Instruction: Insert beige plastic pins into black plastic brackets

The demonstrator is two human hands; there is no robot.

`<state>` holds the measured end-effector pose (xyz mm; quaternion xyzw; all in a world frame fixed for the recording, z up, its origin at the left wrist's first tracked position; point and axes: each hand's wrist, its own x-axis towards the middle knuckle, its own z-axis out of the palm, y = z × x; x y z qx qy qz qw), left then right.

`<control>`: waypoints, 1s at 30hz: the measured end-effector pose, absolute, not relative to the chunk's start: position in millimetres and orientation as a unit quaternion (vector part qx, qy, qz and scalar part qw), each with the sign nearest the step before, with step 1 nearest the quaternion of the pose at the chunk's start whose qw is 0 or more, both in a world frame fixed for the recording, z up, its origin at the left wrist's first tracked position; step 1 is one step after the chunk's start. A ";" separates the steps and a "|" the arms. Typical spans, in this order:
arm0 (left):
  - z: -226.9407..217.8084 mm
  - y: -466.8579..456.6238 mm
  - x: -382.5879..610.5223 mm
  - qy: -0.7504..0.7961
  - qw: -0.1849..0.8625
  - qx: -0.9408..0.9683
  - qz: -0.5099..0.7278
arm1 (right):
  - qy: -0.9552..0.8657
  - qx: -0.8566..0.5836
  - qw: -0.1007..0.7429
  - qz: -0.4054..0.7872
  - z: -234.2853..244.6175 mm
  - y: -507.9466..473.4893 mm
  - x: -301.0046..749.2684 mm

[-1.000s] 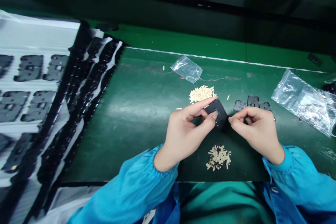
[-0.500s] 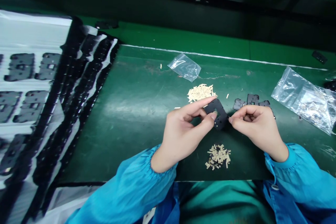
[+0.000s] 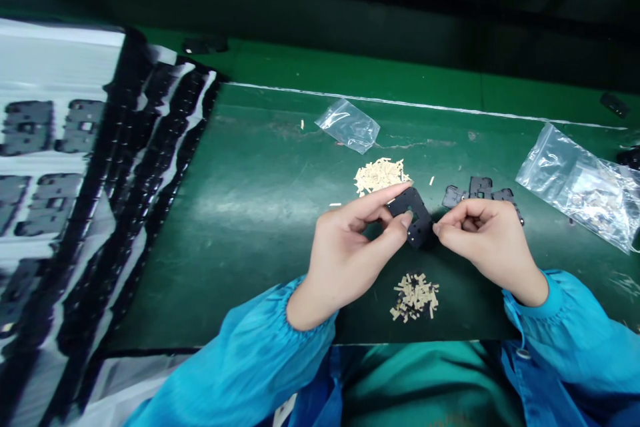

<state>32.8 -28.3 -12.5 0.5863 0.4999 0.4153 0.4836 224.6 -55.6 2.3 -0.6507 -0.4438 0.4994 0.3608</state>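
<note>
As the left hand (image 3: pixel 353 253) grips a black plate (image 3: pixel 419 230) beyond the table's (image 3: pixel 250 267) near edge, the right hand (image 3: pixel 485 240) pinches beside it, contents indiscernible; marks on the green shirt (image 3: pixel 425 380) are unreadable

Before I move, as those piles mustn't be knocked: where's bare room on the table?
Widest: table, between tray stack and left hand. Smaller: between lower pile and right sleeve. Crowded: around upper pile, small bag, black parts, large bag.
</note>
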 end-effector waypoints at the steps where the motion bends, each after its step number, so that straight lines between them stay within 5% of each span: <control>1: -12.7 -28.5 33.3 0.500 0.484 0.586 0.415 | -0.446 -0.651 0.360 0.497 2.0 -55.5 224.7; 11: -8.9 -26.4 34.7 0.514 0.500 0.568 0.405 | -0.451 -0.652 0.361 0.492 1.4 -54.7 225.6; 20: -8.6 -18.2 37.0 0.458 0.669 0.482 0.333 | -0.442 -0.653 0.364 0.495 1.8 -55.3 226.7; 30: -4.8 -30.3 41.4 0.494 0.556 0.570 0.349 | -0.454 -0.675 0.386 0.436 4.4 -58.7 222.3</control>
